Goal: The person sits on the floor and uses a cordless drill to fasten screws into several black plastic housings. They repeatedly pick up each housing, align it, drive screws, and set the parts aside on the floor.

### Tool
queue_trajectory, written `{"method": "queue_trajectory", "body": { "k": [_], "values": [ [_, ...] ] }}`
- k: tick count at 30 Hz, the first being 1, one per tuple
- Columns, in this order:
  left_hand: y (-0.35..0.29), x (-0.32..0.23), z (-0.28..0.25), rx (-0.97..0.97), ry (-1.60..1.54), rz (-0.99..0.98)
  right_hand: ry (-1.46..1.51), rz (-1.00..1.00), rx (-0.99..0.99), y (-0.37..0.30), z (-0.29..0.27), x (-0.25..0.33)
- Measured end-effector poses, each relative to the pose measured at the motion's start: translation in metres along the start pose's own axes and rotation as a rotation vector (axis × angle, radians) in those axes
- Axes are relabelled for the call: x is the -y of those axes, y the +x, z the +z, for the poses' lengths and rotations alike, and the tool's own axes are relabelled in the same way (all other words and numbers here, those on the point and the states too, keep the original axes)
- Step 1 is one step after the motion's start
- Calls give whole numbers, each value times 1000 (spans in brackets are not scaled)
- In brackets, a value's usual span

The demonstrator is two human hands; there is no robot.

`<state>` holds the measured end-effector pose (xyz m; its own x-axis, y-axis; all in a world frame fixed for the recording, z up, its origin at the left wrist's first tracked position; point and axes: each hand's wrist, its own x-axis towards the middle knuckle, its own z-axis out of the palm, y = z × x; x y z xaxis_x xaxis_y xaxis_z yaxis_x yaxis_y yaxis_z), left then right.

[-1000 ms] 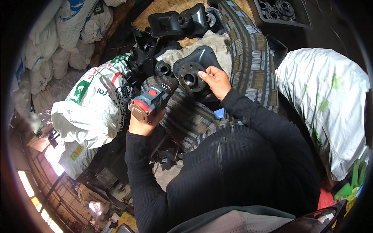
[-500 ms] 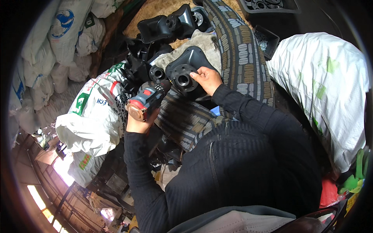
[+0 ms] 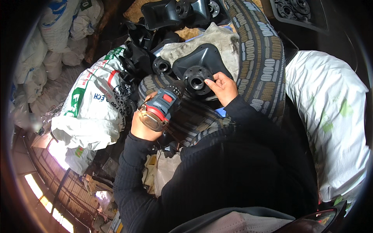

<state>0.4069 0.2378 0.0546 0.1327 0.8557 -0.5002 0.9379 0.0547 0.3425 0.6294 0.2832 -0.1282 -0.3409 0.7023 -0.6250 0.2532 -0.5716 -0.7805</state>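
Note:
My left hand (image 3: 144, 127) is closed round the handle of a grey and red cordless drill (image 3: 162, 104). The drill's chuck points up and right, close to the left edge of a round black flange (image 3: 189, 74). Whether the bit touches the flange cannot be told. My right hand (image 3: 225, 89) pinches the flange's right rim between thumb and fingers. The flange, ringed with small holes round a large centre bore, sits at the near end of a black flared plastic housing (image 3: 205, 58). That housing lies on a stained pale cloth (image 3: 231, 43).
More black housings (image 3: 159, 14) lie at the back, with another flanged part (image 3: 161, 66) left of the cloth. A patterned cushioned roll (image 3: 259, 66) curves along the right. White sacks (image 3: 91, 116) stand left and right. A dark tray (image 3: 318, 24) of black flanges sits back right.
The whole view has shifted, so the work appears lower and further right. My left hand has turned the drill so that its body looks larger. My right hand keeps its pinch on the flange.

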Motion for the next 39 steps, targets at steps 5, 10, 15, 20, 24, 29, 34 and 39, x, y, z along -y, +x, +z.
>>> {"method": "queue_trajectory", "body": {
  "k": [5,10,15,20,24,29,34,39],
  "values": [
    [4,1,9,2,-89,-69,0,57,66,1,-4,1],
    [0,-4,11,-69,-84,-69,-23,2,114,9,-5,-7],
    [-25,-27,17,-220,-235,-189,244,54,116,10,-19,10],
    [-50,-69,19,-339,106,171,1136,140,626,-5,-61,7],
    [-73,-95,35,-303,2,160,1339,199,759,-31,-54,22],
    [-81,-100,44,-278,-102,171,1413,172,695,-42,-47,25],
    [-84,-93,58,-226,-158,115,1439,159,702,-45,-39,20],
    [-82,-92,47,-341,18,179,1314,150,604,-50,-38,27]
  ]
}}
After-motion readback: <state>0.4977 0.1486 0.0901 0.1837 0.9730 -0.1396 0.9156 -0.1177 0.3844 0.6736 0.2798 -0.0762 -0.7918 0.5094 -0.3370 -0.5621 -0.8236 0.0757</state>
